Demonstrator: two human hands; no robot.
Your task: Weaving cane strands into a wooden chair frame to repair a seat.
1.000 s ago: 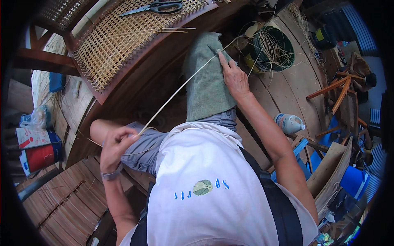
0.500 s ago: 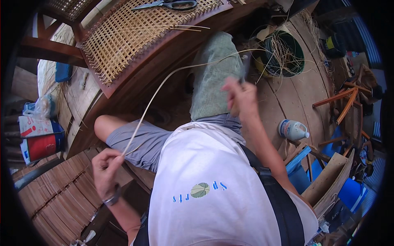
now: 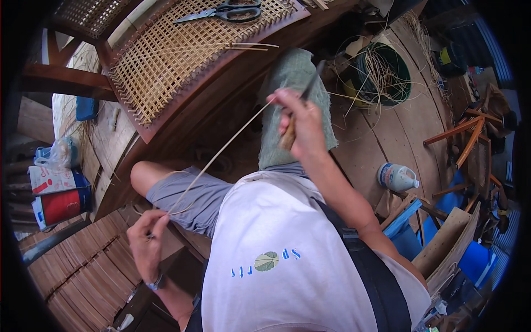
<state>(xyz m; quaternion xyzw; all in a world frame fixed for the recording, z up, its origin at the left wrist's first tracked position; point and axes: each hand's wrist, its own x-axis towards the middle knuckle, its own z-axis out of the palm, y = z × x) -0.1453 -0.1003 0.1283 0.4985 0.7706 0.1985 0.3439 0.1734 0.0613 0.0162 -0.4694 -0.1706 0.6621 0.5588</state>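
Note:
A pale cane strip (image 3: 224, 146) runs taut between my two hands, its loose end curling over my left thigh. My left hand (image 3: 148, 238) pinches it at the lower left, thumb against forefinger. My right hand (image 3: 304, 119) is closed round the wooden handle of a knife (image 3: 288, 135), whose dark blade points up and away. The strip's far part meets the fingers of that same hand. Beneath it, a green cloth (image 3: 296, 77) covers my right leg. Whether the blade touches the strip I cannot tell.
A chair with a woven cane seat (image 3: 166, 66) lies at the upper left, with scissors (image 3: 235, 13) and loose strips on it. A dark bucket (image 3: 406, 83) full of cane strands stands at the upper right. A white jug (image 3: 397, 177) rests on the wooden floor near my right arm.
My right hand has moved left and slightly up, and now meets the strip. The strip, earlier arched across the green cloth toward the bucket, is straight between my hands. My left hand stays nearly put.

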